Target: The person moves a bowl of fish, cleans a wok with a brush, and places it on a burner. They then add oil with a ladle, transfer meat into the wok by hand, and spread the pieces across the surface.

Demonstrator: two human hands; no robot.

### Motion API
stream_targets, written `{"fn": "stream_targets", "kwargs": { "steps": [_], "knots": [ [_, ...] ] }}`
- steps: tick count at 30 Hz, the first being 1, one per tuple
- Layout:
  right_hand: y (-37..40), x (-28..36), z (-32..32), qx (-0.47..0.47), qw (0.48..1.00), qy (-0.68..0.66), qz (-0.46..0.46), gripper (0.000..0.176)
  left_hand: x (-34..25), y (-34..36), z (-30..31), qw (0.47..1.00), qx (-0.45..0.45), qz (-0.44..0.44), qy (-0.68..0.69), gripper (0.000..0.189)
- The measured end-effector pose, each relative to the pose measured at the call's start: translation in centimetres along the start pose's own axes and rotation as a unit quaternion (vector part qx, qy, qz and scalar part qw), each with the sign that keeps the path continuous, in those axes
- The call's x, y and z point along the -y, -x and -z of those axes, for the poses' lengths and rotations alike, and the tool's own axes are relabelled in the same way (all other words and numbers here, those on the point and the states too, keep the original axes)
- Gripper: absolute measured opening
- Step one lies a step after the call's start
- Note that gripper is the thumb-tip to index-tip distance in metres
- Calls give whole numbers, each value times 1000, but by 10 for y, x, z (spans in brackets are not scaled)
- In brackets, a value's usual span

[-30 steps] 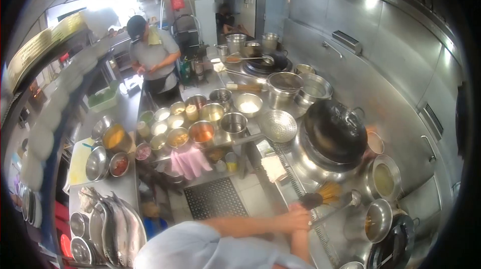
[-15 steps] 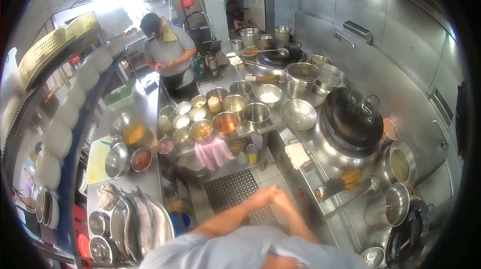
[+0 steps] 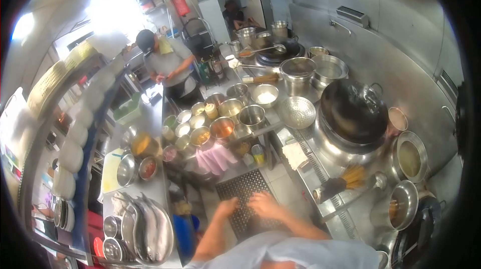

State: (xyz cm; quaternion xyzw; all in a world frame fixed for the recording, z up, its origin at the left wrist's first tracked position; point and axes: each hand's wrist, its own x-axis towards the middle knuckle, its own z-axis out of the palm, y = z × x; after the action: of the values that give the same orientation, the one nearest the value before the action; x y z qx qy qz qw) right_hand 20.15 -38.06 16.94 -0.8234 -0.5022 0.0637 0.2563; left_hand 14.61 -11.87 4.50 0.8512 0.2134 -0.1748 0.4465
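My left hand [image 3: 227, 208] is held in front of my body above the dark perforated floor mat [image 3: 235, 185]. Its fingers look loosely curled and are too blurred to read; nothing shows in it. A short gap to the right, my right hand [image 3: 265, 205] hovers over the same mat, fingers stretched and slightly apart, empty. Neither hand touches the counters. Nearest ahead are pink cloths [image 3: 215, 158] hanging below a row of metal pots, one with orange-red liquid [image 3: 222, 127]. To the right, a bamboo brush [image 3: 345, 181] and a folded cloth [image 3: 295, 155] lie on the stove ledge.
Whole fish [image 3: 159, 229] lie on a large tray at left, near steel bowls [image 3: 128, 169]. A black wok [image 3: 353, 116] rests on the right-hand stove, with a perforated ladle [image 3: 296, 112] beside it. A co-worker [image 3: 168, 63] stands at the far counter; another person sits farther back.
My hands were together and have come apart, the left moving left and the right staying right. The view has tilted and shifted slightly. The co-worker remains in place.
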Motion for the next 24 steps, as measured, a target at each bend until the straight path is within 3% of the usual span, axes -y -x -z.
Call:
{"fn": "stream_targets", "kwargs": {
  "steps": [1, 2, 4, 5, 7, 10, 11, 14, 17, 20, 24],
  "knots": [
    [10, -20, -14, -6, 995, -98, -33, 35, 20, 12, 12, 996, 1, 45, -70, 59],
    [27, -32, -11, 20, 993, -73, -88, 34, 33, 28, 16, 980, -33, 116, -160, 59],
    [46, -49, 8, 70, 979, -22, -192, 34, 117, 48, 9, 982, -32, 82, -165, 56],
    [51, -46, 31, 102, 964, -57, -237, 36, 163, 56, 0, 978, -48, 75, -187, 53],
    [65, -38, 81, 167, 923, -122, -324, 40, 197, 98, -20, 974, -51, 114, -191, 50],
    [90, -94, 20, 74, 902, -198, -376, 50, 220, 150, -49, 968, -28, 153, -197, 47],
    [98, -108, 2, 105, 925, -105, -349, 44, 221, 159, -56, 967, -21, 156, -199, 46],
    [113, -113, -18, 30, 930, -126, -344, 46, 227, 170, -65, 968, -6, 155, -199, 43],
    [112, -113, -9, 102, 940, -152, -288, 50, 226, 155, -49, 972, -21, 151, -180, 39],
    [101, -106, 1, 226, 919, -126, -298, 48, 202, 129, -22, 980, -70, 160, -100, 36],
    [95, -99, 14, 144, 945, -138, -259, 44, 159, 93, 0, 974, -136, 179, 6, 33]
  ]
}}
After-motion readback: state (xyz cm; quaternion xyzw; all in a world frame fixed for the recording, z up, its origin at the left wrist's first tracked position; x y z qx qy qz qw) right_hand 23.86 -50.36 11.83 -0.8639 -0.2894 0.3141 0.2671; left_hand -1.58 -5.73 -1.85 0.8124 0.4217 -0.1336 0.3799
